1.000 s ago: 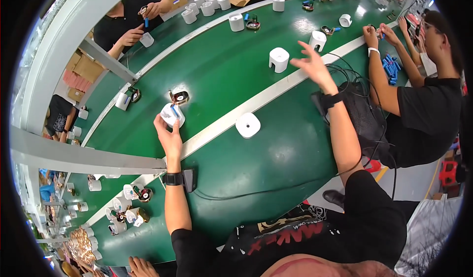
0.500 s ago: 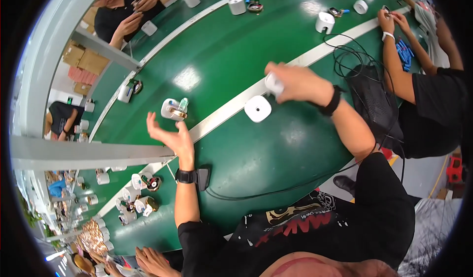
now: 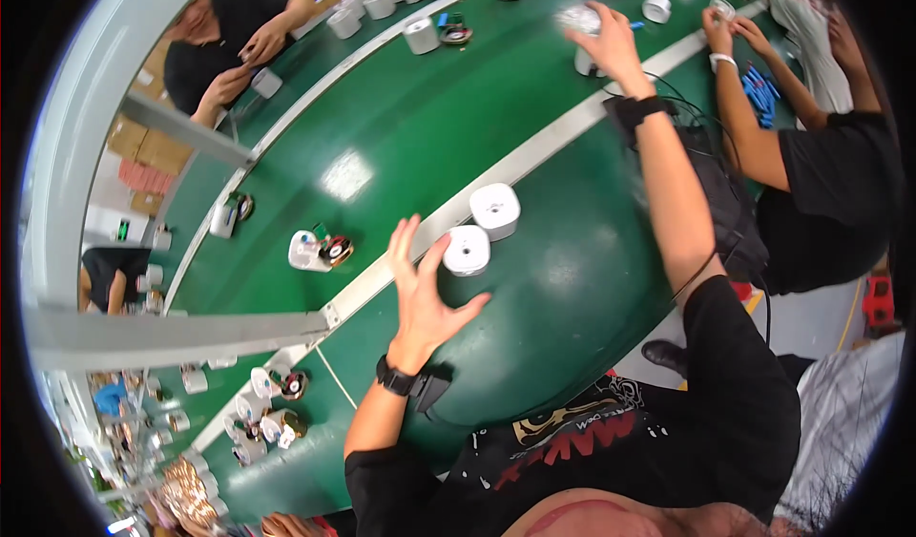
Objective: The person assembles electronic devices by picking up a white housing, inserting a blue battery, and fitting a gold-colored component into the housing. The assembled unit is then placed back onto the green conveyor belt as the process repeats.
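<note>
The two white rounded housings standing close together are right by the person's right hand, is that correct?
Not quite: the head view shows the two white rounded housings standing close together right by the person's left hand, not the right.

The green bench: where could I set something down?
Bare patches: right of the two white housings, toward the right forearm; and beyond the pale rail, between the opened housing and the right hand. Crowded: the left end, with clustered housings.

Glossy green worktop, 2 smooth plastic housings, matt cloth shirt, rail perhaps painted metal
</note>
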Demonstrator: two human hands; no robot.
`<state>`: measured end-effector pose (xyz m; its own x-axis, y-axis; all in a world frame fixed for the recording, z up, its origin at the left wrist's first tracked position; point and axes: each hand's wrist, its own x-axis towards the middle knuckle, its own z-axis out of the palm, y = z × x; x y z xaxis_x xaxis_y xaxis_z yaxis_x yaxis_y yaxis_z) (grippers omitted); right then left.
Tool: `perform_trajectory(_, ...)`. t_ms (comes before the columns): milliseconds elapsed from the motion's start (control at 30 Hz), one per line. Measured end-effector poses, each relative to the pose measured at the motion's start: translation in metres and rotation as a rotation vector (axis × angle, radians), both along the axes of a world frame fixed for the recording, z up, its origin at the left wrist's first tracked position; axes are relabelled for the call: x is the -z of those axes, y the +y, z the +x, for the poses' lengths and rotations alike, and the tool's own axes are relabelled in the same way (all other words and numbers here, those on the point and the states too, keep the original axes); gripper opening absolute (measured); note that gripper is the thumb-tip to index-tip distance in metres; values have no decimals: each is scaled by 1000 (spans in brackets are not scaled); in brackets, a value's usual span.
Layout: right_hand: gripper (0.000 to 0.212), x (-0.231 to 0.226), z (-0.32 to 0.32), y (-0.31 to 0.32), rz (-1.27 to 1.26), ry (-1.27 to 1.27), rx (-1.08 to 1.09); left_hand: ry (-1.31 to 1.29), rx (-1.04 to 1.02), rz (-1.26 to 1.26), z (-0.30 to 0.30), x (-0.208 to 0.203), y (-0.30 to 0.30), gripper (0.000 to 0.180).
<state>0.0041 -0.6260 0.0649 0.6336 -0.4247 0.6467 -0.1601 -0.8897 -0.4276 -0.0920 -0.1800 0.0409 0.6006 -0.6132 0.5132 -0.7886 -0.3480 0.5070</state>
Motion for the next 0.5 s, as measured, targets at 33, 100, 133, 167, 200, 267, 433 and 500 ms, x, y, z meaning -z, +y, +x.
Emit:
perform_trajectory(33,68,13,11,0,63,163,15,1,-45,10,3,4,-1,83)
perform_trajectory(100,64,33,17,-6,54,401,2,203,-27,-8,5,9,-3,90)
perform_trajectory(133,63,38,15,-5,-11,473,-31,199,-57,-18,6,10,-3,90)
perform_trajectory(167,62,38,13,-9,-3,469,-30,264,-38,-19,7,12,-4,89)
perform_trajectory(200,62,35,9,2,9,466,-36,331,-24,-17,7,15,1,87)
perform_trajectory(267,58,26,-5,21,173,460,-237,397,-25,-35,10,17,7,86)
perform_trajectory(433,55,-16,-75,173,-13,744,-609,476,9,0,10,19,19,83)
perform_trajectory(500,68,-23,-91,194,-38,896,-822,460,28,-15,10,21,18,83)
